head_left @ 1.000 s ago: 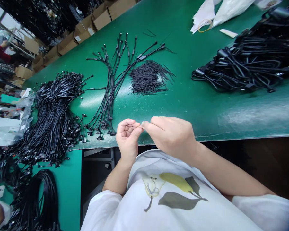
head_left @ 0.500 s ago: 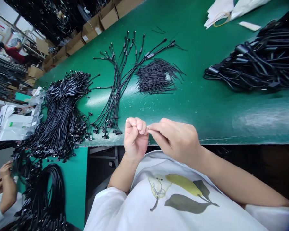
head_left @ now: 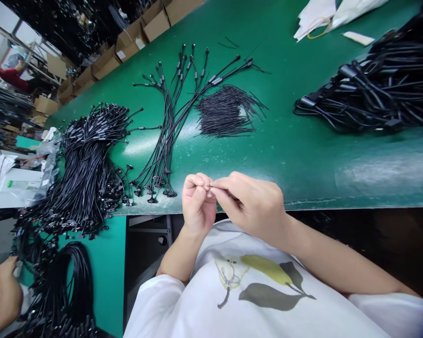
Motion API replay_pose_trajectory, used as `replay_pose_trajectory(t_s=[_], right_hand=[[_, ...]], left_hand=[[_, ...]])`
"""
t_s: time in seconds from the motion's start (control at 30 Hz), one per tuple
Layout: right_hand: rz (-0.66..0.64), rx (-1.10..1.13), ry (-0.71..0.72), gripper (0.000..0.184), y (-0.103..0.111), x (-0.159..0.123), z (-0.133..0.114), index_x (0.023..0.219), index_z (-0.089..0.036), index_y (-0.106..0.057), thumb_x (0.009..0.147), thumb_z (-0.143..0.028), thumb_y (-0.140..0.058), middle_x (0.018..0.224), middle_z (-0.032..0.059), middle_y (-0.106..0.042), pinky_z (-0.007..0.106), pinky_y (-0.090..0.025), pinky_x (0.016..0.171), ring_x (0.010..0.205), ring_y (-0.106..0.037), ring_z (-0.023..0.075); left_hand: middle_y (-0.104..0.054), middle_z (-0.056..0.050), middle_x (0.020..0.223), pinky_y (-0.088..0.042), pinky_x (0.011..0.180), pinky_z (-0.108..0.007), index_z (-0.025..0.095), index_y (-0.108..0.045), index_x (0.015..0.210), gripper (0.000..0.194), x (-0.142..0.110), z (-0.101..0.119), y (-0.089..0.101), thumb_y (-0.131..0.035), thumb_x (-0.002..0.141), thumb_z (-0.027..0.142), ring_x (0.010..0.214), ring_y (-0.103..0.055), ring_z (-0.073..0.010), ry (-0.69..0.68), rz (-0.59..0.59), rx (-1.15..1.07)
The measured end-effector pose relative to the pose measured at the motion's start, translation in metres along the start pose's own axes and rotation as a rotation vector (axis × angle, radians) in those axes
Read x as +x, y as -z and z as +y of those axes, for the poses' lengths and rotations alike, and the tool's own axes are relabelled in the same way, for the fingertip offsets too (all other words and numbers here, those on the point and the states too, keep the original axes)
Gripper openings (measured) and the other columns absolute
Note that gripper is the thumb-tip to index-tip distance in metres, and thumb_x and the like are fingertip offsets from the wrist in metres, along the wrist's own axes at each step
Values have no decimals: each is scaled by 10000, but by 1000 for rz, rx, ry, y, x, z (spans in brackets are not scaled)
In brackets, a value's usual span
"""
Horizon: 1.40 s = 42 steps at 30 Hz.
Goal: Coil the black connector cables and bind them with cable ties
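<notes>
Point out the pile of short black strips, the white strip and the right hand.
Pile of short black strips (head_left: 220, 115): head view, middle of heap.
White strip (head_left: 358, 38): head view, middle.
Right hand (head_left: 257, 201): head view, back of hand.

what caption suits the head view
Right hand pinches a thin dark strand at the left hand, black cables beyond.

The glossy green tabletop (head_left: 285, 159) carries a dense heap of black cables (head_left: 86, 164), a splayed bunch of black cables (head_left: 167, 138), a pile of short thin black strands (head_left: 220, 115) and tangled thick black cords (head_left: 370, 96).
</notes>
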State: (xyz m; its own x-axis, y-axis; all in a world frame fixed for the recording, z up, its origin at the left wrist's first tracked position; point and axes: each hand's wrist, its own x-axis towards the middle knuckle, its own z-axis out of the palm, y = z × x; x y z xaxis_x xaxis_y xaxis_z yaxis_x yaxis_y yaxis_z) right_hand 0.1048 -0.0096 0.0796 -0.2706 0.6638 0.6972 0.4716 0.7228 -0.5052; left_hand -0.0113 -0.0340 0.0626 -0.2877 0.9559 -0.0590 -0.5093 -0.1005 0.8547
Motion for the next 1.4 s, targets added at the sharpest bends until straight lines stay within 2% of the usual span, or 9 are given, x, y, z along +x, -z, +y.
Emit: replay_pose_trajectory(t_s=[0.13,0.47,0.67,0.87,1.4], right_hand=[[-3,0,-21,217,-1,2,-2,759,-174,-623,938,-196,-503,626,-30,-595,216,-320,517,527,-493,64],[11,-50,-69,281,-1,4,-3,679,-170,-581,937,-236,-491,564,-35,-577,216,-316,494,491,-491,62],[22,-83,-93,232,-2,4,-3,670,-172,-569,893,-212,-518,526,-44,-537,226,-297,480,469,-477,70],[36,-84,-97,230,-2,3,-4,669,-170,-562,892,-207,-520,534,-44,-534,225,-286,494,476,-469,67],[-7,-174,25,256,3,2,-3,665,-176,-566,912,-179,-497,561,-32,-561,251,-280,515,498,-478,82]], left_hand=[[-472,31,732,-409,558,-162,207,-504,719,394,0,-1,1,-816,662,440,593,-453,-58,0,30,19],[-496,39,715,-437,582,-199,215,-555,700,361,-1,-5,2,-831,636,439,571,-468,-61,-11,51,62],[-518,36,718,-446,611,-185,211,-620,687,283,0,-6,3,-851,629,364,631,-505,-63,-23,57,38],[-531,31,716,-458,599,-197,196,-613,648,341,1,-5,0,-862,585,421,621,-522,-68,-4,93,77],[-567,14,695,-419,600,-200,179,-633,643,281,0,-1,4,-843,636,365,620,-511,-78,-35,26,131]])
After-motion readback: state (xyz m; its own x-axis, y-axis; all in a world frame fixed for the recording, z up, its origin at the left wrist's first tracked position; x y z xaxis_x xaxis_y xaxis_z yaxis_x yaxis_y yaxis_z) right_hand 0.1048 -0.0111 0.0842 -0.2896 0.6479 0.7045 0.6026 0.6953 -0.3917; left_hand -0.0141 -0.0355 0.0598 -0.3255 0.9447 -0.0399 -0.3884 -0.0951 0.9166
